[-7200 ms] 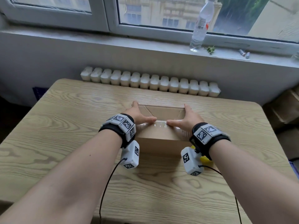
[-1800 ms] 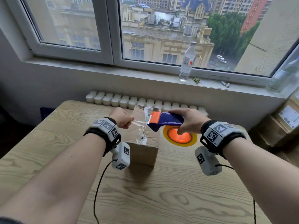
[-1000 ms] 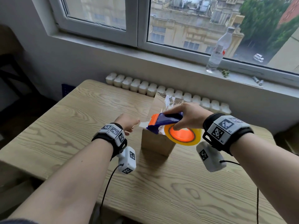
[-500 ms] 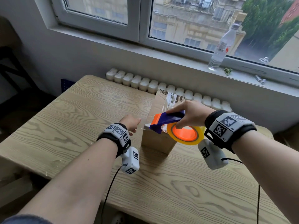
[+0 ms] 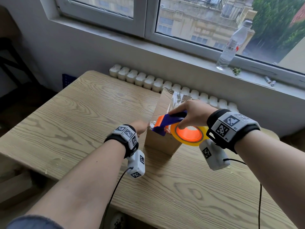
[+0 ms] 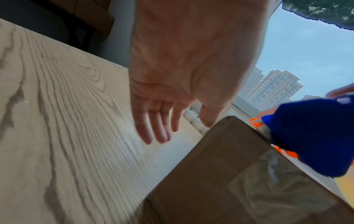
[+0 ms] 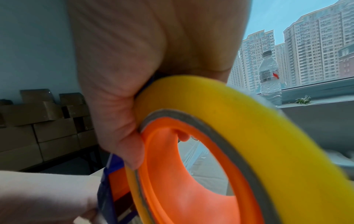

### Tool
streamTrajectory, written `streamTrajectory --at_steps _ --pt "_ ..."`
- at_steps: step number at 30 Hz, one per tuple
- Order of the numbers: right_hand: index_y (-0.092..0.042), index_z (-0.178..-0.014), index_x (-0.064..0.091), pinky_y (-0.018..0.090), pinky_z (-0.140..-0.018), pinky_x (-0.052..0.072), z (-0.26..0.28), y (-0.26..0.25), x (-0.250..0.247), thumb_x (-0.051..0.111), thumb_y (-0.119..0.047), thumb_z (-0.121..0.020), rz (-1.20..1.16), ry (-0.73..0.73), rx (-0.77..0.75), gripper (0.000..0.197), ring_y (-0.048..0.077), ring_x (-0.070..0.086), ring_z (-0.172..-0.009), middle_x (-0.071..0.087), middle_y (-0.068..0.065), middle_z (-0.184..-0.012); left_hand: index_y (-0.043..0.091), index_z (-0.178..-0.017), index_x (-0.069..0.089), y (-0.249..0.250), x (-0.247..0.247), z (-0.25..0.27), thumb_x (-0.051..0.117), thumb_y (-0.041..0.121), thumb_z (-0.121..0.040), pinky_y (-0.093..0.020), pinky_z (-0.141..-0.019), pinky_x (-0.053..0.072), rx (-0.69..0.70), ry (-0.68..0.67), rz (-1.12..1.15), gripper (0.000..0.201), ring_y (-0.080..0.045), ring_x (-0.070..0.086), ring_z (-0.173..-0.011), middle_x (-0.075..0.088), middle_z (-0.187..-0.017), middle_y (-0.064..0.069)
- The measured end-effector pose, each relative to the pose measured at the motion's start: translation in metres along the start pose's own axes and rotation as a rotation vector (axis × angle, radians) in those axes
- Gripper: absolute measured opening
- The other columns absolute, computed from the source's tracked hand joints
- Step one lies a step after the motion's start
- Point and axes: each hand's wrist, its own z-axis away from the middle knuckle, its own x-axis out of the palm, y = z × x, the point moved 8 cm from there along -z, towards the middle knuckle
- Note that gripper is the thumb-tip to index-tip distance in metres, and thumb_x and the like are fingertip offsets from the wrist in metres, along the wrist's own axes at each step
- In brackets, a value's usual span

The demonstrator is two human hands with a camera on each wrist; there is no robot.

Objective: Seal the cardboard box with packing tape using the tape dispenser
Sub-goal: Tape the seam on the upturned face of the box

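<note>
Right hand (image 5: 192, 113) is gripping the blue-and-orange plastic tape dispenser (image 5: 166, 122) over the brown cardboard box (image 5: 160, 142); left hand (image 6: 184, 72) is hanging flat, fingers loose, beside it. Can't read any labels.

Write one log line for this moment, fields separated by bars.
right hand grips tape dispenser | on cardboard box | left hand open beside box

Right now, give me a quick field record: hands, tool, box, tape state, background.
left hand: open, fingers straight, beside the brown cardboard box, thumb near its top corner
right hand: grips the blue and orange tape dispenser with its yellow tape roll
dispenser position: at the box's near top edge
clear tape strip: crinkled, runs along the box top
support: light wooden table
background: clear plastic water bottle on the windowsill
</note>
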Motion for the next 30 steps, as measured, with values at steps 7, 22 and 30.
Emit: streamTrajectory --at_steps 7,22,30 --pt "-0.045 -0.12 0.062 0.018 -0.059 0.04 -0.003 0.002 -0.001 0.072 -0.026 -0.068 -0.005 -0.004 0.009 0.056 0.008 0.055 -0.087 0.063 -0.016 -0.097 0.002 -0.088 0.07 0.03 -0.023 -0.001 0.07 0.037 -0.082 -0.032 -0.077 0.059 0.215 0.092 -0.05 0.035 -0.018 0.07 -0.079 0.071 -0.079 -0.009" --pt "-0.045 -0.126 0.057 0.027 -0.081 0.048 0.014 0.015 -0.001 0.075 -0.014 -0.066 -0.089 -0.03 -0.032 0.07 0.014 0.058 -0.098 0.066 -0.009 -0.112 0.006 -0.066 0.054 0.026 -0.014 -0.008 0.066 0.024 -0.088 -0.023 -0.055 0.04 0.048 -0.042 -0.049 0.031 -0.018 0.05 -0.06 0.056 -0.068 -0.009" --pt "-0.047 -0.126 0.055 0.024 -0.075 0.042 0.033 0.033 -0.002 0.077 -0.011 -0.066 -0.097 -0.005 -0.043 0.073 0.012 0.053 -0.09 0.06 -0.011 -0.098 0.005 -0.074 0.065 0.026 -0.019 -0.011 0.07 0.029 -0.085 -0.026 -0.066 0.051 0.085 0.029 -0.114 0.027 -0.023 0.061 -0.076 0.068 -0.083 -0.013"
